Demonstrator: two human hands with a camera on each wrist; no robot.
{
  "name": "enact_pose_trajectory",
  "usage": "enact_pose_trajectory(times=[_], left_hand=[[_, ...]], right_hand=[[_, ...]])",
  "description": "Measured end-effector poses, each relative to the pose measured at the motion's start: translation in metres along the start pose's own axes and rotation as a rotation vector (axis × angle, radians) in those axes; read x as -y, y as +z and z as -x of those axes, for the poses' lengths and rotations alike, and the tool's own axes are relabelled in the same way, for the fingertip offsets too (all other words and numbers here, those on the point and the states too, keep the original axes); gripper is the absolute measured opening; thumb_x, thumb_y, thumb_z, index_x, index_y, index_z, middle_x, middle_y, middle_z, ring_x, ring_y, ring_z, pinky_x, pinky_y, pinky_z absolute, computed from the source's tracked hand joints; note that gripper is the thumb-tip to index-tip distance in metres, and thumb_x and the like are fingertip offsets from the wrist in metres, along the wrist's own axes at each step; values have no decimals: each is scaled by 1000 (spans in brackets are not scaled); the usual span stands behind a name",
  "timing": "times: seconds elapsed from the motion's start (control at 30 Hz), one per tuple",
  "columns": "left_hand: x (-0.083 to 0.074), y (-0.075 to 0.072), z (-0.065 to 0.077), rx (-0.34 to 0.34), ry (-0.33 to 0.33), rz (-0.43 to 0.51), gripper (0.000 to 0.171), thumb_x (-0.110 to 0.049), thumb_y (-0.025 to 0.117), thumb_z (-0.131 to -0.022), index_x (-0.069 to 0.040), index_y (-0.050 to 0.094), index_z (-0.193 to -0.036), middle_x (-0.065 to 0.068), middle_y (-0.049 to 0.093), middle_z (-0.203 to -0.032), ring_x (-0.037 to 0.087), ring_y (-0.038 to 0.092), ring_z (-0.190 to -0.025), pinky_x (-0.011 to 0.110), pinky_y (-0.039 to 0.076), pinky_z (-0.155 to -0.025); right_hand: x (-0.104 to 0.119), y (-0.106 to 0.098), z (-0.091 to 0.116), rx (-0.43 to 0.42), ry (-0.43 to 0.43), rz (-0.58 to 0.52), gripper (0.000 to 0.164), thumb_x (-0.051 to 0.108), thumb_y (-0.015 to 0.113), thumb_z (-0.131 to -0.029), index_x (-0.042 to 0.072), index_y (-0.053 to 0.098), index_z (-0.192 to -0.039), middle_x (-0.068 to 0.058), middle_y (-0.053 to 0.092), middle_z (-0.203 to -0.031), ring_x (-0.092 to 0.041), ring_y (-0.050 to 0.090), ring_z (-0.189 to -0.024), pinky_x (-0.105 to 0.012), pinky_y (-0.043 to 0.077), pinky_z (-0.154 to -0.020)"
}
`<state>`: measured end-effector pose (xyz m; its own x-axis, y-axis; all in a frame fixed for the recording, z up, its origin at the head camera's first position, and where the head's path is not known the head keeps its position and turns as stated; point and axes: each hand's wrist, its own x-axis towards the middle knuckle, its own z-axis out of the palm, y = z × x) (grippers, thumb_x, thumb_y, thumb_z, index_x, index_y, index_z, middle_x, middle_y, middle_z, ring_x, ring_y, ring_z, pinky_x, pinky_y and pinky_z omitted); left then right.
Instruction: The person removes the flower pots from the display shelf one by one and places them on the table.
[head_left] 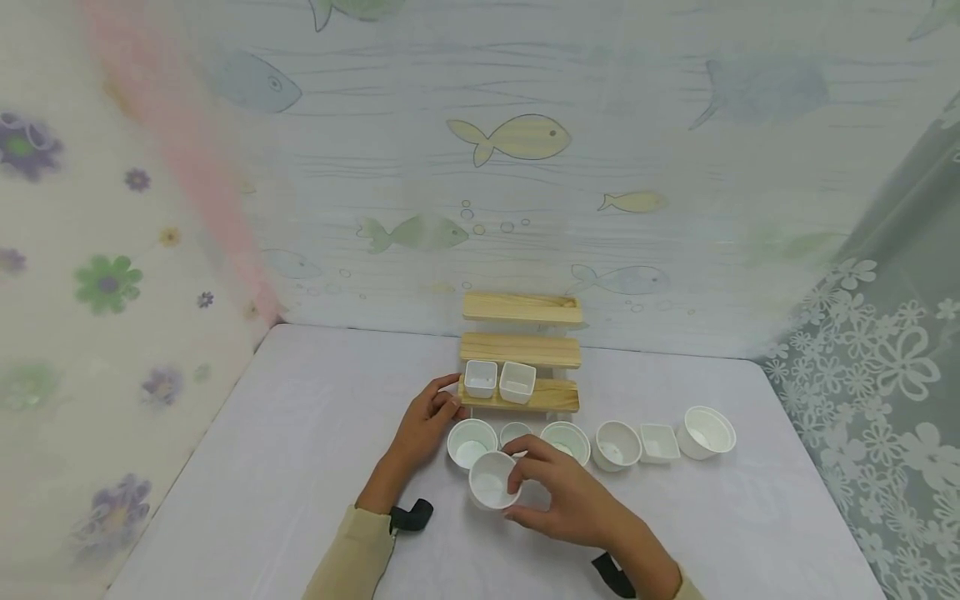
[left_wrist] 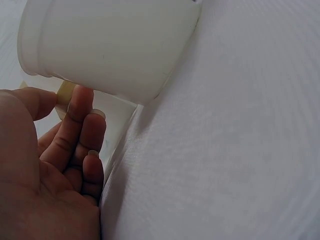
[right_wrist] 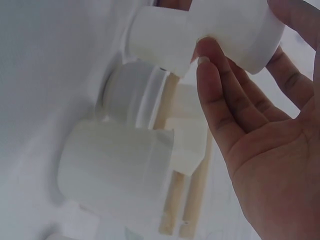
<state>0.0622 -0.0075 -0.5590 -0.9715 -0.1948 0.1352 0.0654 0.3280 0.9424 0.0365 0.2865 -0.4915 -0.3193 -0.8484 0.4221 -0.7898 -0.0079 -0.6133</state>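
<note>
My right hand (head_left: 562, 492) grips a small white round bowl (head_left: 489, 485) by its side, in front of the row of bowls; in the right wrist view its fingers curl about the bowl (right_wrist: 235, 32). At the left end of the lowest wooden board of a tiered display rack (head_left: 540, 404), my left hand (head_left: 426, 421) pinches the board edge between thumb and fingers. The left wrist view shows a bit of that wood (left_wrist: 64, 97) at the fingertips, beneath a large white cup (left_wrist: 110, 45). Two square white dishes, one left (head_left: 480, 379) and one right (head_left: 517, 382), sit on the lowest board.
In front of the rack and to its right, several white vessels line the white-covered table (head_left: 300, 375): round bowls such as one (head_left: 617, 445), a square dish (head_left: 660, 443) and a bowl at the far right (head_left: 707, 432). A fish-patterned curtain (head_left: 420, 275) hangs behind.
</note>
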Motion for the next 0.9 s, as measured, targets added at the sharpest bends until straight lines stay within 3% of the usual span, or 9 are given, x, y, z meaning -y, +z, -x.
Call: enact_pose_trajectory(times=[0.43,0.9], left_hand=[[1,-1,0,12,-23,7,42,-25,58,-111,-20,53,-153,-1,76,-94,15,73,-94,33,50,-100],[-1,0,0,4,-19,37,42,-22,59,-111,-18,54,-152,6,77,-95,23,73,-95,29,50,-96]], right_hand=[[2,12,0,54,47,3,24,26,89,-89,24,66,-96,4,59,-136,-5,61,-98,-23,54,-83],[1,20,1,74,42,32,23,23,89,-89,23,68,-97,1,58,-140,-9,62,-105,-27,55,-88]])
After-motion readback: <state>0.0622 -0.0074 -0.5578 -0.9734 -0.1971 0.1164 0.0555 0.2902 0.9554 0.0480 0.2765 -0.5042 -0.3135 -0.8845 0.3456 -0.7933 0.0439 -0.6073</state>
